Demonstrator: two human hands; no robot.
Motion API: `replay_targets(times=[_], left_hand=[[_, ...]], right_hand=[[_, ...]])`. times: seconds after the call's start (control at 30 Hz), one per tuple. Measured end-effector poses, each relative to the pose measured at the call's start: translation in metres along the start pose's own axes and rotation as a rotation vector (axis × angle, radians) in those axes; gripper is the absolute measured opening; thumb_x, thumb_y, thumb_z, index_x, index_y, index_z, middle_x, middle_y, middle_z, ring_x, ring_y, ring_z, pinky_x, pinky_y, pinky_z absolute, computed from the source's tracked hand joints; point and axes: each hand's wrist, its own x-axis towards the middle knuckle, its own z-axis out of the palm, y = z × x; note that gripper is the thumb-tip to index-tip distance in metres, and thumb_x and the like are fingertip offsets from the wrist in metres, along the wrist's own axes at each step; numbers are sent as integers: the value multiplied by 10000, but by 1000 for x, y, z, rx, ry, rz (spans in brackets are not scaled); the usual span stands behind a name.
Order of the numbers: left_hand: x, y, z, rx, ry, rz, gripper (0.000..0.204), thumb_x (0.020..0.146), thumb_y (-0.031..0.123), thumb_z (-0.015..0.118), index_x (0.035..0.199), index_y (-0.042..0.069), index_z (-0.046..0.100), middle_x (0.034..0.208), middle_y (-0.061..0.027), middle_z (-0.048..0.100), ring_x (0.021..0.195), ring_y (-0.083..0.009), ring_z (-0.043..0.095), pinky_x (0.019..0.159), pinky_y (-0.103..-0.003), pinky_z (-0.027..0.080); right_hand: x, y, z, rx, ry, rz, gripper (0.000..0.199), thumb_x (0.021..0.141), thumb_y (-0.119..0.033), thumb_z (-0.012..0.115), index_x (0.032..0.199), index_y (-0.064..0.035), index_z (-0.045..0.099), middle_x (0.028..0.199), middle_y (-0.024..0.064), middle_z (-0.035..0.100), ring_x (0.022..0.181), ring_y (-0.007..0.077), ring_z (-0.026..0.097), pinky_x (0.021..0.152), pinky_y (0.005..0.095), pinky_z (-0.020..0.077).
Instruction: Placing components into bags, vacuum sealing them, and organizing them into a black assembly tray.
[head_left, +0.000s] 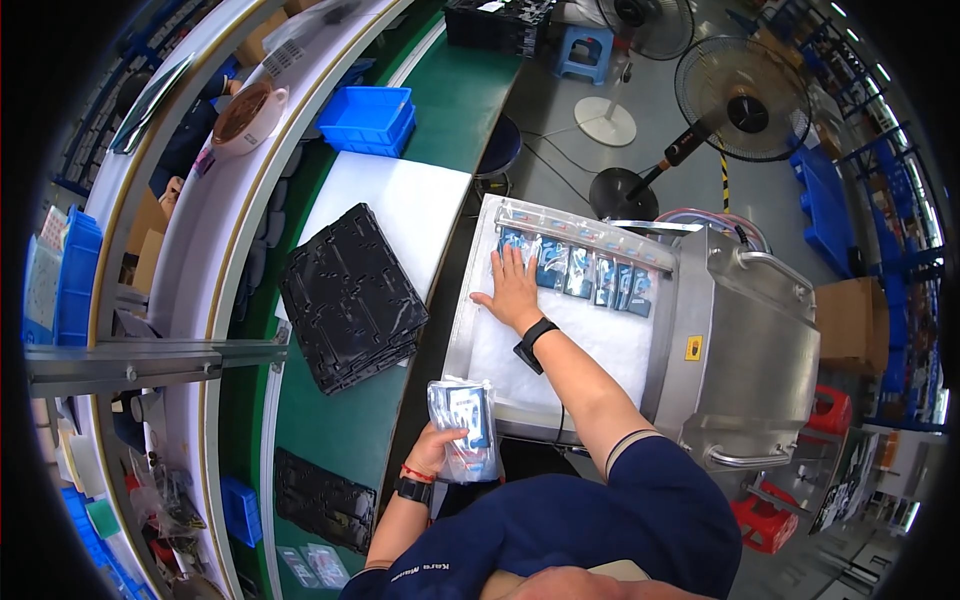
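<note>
My left hand (430, 452) is closed round a stack of clear plastic pouches (468, 412) with blue-and-white contents, thumb on top, just off the machine's near left corner. My right hand (515, 292) lies with fingers spread, its fingertips over the left end of a row of similar blue pouches (579, 272). That row lies side by side along the far bar of a vacuum sealing machine, on its white bed (600, 350). The pouch under my right fingers is partly hidden. The machine's steel lid (750, 345) stands to the right.
On the green bench to the left are stacked black plastic trays (352, 300), a white foam sheet (425, 200) and blue bins (367, 120). Another black tray (322, 500) lies nearer. Fans, one a black pedestal fan (745, 105), a blue stool (586, 55) and red stools (768, 515) stand around the machine.
</note>
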Motion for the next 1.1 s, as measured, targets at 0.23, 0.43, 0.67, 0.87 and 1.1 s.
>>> replay_targets(times=[0.23, 0.43, 0.67, 0.87, 1.1], left_hand=[[8, 7, 5, 47, 53, 126, 416, 735, -40, 581, 1142, -7, 501, 1014, -93, 603, 918, -203, 597, 819, -326, 484], [25, 21, 23, 248, -25, 233, 433, 741, -12, 589, 1162, -4, 486, 1058, -90, 586, 947, -194, 586, 839, -334, 477], [14, 12, -17, -26, 17, 109, 307, 824, 48, 581, 1122, 13, 517, 1009, -77, 600, 912, -206, 599, 794, -371, 507], [-21, 24, -38, 2, 84, 171, 290, 830, 35, 560, 1113, -3, 513, 1001, -109, 607, 866, -228, 621, 772, -376, 520], [-32, 26, -39, 44, 88, 190, 279, 842, 56, 540, 1114, 0, 518, 988, -113, 615, 850, -235, 630, 750, -382, 532]], right_hand=[[-54, -19, -46, 508, 110, 139, 772, 747, -529, 597, 1246, 26, 401, 1288, 270, 376, 1206, 390, 354, 984, 481, 285], [-161, -48, -51, 1264, -451, 506, 343, 772, -207, 683, 994, 27, 568, 823, 94, 618, 729, 154, 589, 683, 276, 485], [-174, -37, -42, 1850, -223, 696, 112, 827, -9, 572, 936, 17, 577, 828, 55, 621, 723, 112, 593, 649, 248, 499], [-143, -27, 8, 1680, 101, 689, 104, 801, -11, 604, 902, 5, 586, 786, 38, 617, 663, 101, 570, 586, 256, 474], [-134, -34, 7, 613, 34, 679, 321, 665, -205, 752, 777, 26, 560, 644, 116, 584, 574, 209, 556, 555, 317, 452]])
